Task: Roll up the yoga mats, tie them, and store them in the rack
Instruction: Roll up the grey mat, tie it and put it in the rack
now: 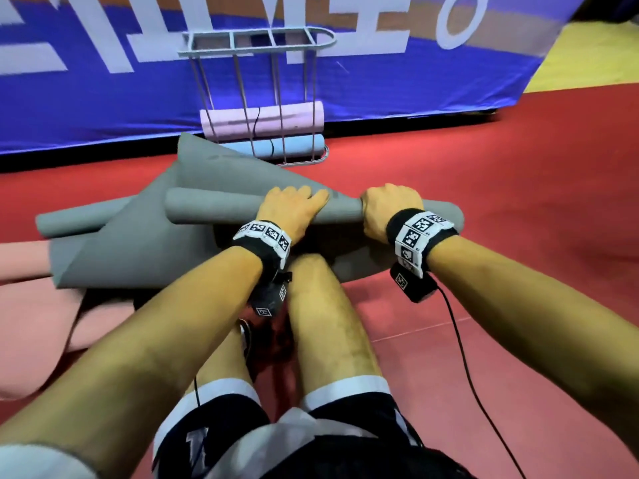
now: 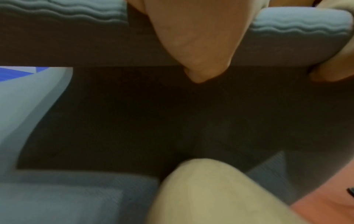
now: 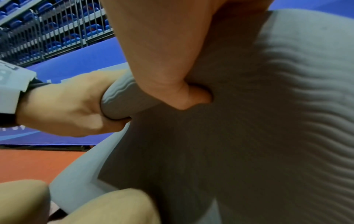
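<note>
A grey yoga mat (image 1: 145, 236) lies crumpled on the red floor in front of my knees, with its near end wound into a thin roll (image 1: 214, 209). My left hand (image 1: 294, 209) grips the roll near its middle, fingers curled over the top. My right hand (image 1: 387, 209) grips it close to the right end. In the right wrist view, my right hand (image 3: 162, 53) presses into the ribbed grey mat (image 3: 268, 121), and my left hand (image 3: 67, 106) wraps the roll. In the left wrist view, the left hand (image 2: 195, 37) lies across the roll (image 2: 298, 30).
A light wire rack (image 1: 256, 46) stands against the blue banner (image 1: 415, 81) and holds a tied pink rolled mat (image 1: 266, 121) above a blue rolled mat (image 1: 287, 146). A pink mat (image 1: 31, 305) lies flat at the left. My bare leg (image 1: 321, 305) is under the grey mat.
</note>
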Action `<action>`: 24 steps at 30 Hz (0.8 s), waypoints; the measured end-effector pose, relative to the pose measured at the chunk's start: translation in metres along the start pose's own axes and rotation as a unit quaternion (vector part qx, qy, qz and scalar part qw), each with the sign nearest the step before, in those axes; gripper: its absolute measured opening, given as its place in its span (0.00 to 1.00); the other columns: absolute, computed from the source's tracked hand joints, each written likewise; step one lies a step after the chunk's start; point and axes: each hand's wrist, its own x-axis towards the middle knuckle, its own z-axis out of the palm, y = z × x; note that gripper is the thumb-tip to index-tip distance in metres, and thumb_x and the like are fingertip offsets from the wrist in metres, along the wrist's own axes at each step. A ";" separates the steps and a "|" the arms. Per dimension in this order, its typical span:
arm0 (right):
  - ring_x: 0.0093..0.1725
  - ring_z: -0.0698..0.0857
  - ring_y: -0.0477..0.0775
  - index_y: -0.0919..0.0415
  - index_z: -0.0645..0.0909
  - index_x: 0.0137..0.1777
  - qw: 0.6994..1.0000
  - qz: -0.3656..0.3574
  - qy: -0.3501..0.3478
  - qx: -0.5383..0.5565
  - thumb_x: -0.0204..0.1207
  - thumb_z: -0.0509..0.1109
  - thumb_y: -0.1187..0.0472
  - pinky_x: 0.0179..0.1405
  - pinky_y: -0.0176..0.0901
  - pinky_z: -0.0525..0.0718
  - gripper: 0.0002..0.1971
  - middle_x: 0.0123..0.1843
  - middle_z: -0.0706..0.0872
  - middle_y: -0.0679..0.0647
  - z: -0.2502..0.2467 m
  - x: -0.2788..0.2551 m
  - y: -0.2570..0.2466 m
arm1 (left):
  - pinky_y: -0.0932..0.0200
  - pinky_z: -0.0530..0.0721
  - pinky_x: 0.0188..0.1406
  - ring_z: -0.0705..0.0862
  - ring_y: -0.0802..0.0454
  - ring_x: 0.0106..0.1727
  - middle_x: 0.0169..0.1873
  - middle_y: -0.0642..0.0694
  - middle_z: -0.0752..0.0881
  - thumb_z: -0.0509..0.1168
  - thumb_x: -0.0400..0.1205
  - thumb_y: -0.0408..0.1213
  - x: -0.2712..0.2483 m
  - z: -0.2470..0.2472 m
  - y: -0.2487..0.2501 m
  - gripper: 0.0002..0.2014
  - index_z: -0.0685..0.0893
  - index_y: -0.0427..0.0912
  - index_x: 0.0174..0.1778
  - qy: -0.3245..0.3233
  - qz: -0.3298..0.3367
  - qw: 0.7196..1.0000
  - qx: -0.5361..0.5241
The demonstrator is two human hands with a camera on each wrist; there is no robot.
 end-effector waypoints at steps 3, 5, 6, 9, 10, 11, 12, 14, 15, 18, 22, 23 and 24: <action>0.51 0.89 0.66 0.55 0.84 0.58 1.000 -0.015 0.000 0.006 0.74 0.71 0.57 0.42 0.48 0.77 0.13 0.53 0.90 0.59 0.000 -0.002 -0.010 | 0.47 0.69 0.41 0.85 0.36 0.54 0.54 0.43 0.82 0.67 0.76 0.29 -0.012 -0.003 -0.010 0.30 0.69 0.49 0.75 -0.004 0.003 1.000 0.008; 0.51 0.89 0.66 0.54 0.84 0.59 0.999 -0.052 -0.007 0.012 0.74 0.71 0.56 0.42 0.48 0.77 0.14 0.53 0.90 0.59 0.002 -0.002 -0.032 | 0.48 0.71 0.39 0.86 0.36 0.54 0.54 0.44 0.83 0.68 0.76 0.31 -0.037 -0.003 -0.025 0.30 0.68 0.50 0.74 -0.034 -0.009 0.999 -0.007; 0.51 0.89 0.66 0.54 0.84 0.59 0.997 -0.076 -0.015 0.015 0.73 0.71 0.56 0.42 0.48 0.77 0.14 0.53 0.90 0.59 0.003 -0.002 -0.047 | 0.48 0.73 0.37 0.86 0.36 0.53 0.54 0.44 0.84 0.69 0.75 0.32 -0.054 -0.003 -0.034 0.30 0.68 0.50 0.72 -0.055 -0.018 0.998 -0.018; 0.51 0.89 0.66 0.53 0.84 0.58 0.988 -0.147 -0.050 0.021 0.70 0.72 0.54 0.42 0.48 0.80 0.16 0.53 0.90 0.59 0.011 -0.004 -0.092 | 0.47 0.79 0.38 0.87 0.34 0.51 0.52 0.42 0.87 0.72 0.72 0.35 -0.104 -0.007 -0.054 0.27 0.69 0.50 0.64 -0.146 -0.047 0.987 -0.050; 0.51 0.89 0.66 0.54 0.84 0.57 0.984 -0.168 -0.059 0.018 0.69 0.72 0.54 0.42 0.48 0.80 0.16 0.53 0.90 0.59 0.012 -0.005 -0.105 | 0.47 0.81 0.40 0.87 0.33 0.50 0.51 0.41 0.87 0.72 0.71 0.36 -0.117 -0.008 -0.059 0.27 0.69 0.51 0.63 -0.170 -0.062 0.981 -0.063; 0.51 0.89 0.66 0.54 0.84 0.57 0.979 -0.189 -0.068 0.012 0.69 0.72 0.54 0.43 0.48 0.81 0.16 0.53 0.89 0.59 0.013 -0.006 -0.117 | 0.47 0.82 0.41 0.87 0.33 0.50 0.51 0.40 0.87 0.72 0.70 0.37 -0.129 -0.007 -0.062 0.27 0.68 0.52 0.62 -0.190 -0.078 0.976 -0.078; 0.51 0.89 0.66 0.54 0.84 0.57 0.976 -0.204 -0.080 0.003 0.69 0.72 0.54 0.43 0.49 0.82 0.16 0.53 0.89 0.60 0.014 -0.008 -0.123 | 0.48 0.81 0.41 0.87 0.33 0.50 0.51 0.40 0.87 0.72 0.70 0.37 -0.138 -0.006 -0.063 0.26 0.69 0.52 0.62 -0.207 -0.087 0.970 -0.096; 0.52 0.90 0.65 0.54 0.84 0.57 0.967 -0.228 -0.109 -0.015 0.67 0.72 0.53 0.47 0.50 0.86 0.17 0.54 0.89 0.59 0.016 -0.011 -0.134 | 0.51 0.77 0.41 0.87 0.34 0.52 0.52 0.41 0.87 0.71 0.71 0.37 -0.152 0.001 -0.060 0.24 0.73 0.53 0.62 -0.233 -0.105 0.958 -0.131; 0.51 0.90 0.65 0.53 0.84 0.56 0.964 -0.236 -0.123 -0.025 0.67 0.72 0.52 0.49 0.51 0.88 0.18 0.54 0.90 0.59 0.017 -0.013 -0.136 | 0.53 0.76 0.42 0.87 0.36 0.53 0.52 0.43 0.87 0.71 0.72 0.37 -0.156 0.005 -0.056 0.23 0.75 0.54 0.62 -0.240 -0.114 0.954 -0.140; 0.48 0.90 0.63 0.52 0.82 0.50 0.950 -0.263 -0.156 -0.060 0.66 0.71 0.51 0.49 0.52 0.90 0.13 0.52 0.90 0.58 0.025 -0.020 -0.144 | 0.55 0.78 0.43 0.88 0.40 0.53 0.50 0.47 0.88 0.72 0.72 0.36 -0.165 0.016 -0.047 0.20 0.79 0.56 0.58 -0.266 -0.114 0.944 -0.161; 0.42 0.86 0.62 0.51 0.78 0.46 0.938 -0.286 -0.177 -0.081 0.66 0.71 0.51 0.48 0.51 0.90 0.11 0.44 0.88 0.56 0.030 -0.018 -0.152 | 0.54 0.85 0.44 0.88 0.44 0.47 0.46 0.49 0.88 0.72 0.67 0.36 -0.171 0.031 -0.048 0.18 0.77 0.56 0.49 -0.312 -0.126 0.920 -0.201; 0.40 0.86 0.61 0.52 0.78 0.45 0.937 -0.288 -0.179 -0.080 0.64 0.71 0.51 0.48 0.51 0.90 0.11 0.41 0.85 0.54 0.028 -0.016 -0.153 | 0.54 0.86 0.43 0.87 0.45 0.45 0.45 0.49 0.88 0.71 0.66 0.37 -0.172 0.034 -0.048 0.17 0.77 0.54 0.49 -0.316 -0.142 0.915 -0.209; 0.39 0.86 0.61 0.52 0.79 0.46 0.938 -0.288 -0.177 -0.072 0.62 0.71 0.51 0.46 0.51 0.91 0.13 0.38 0.83 0.52 0.026 -0.013 -0.153 | 0.54 0.86 0.41 0.87 0.45 0.43 0.44 0.49 0.87 0.70 0.66 0.37 -0.175 0.037 -0.047 0.17 0.77 0.53 0.49 -0.316 -0.153 0.910 -0.219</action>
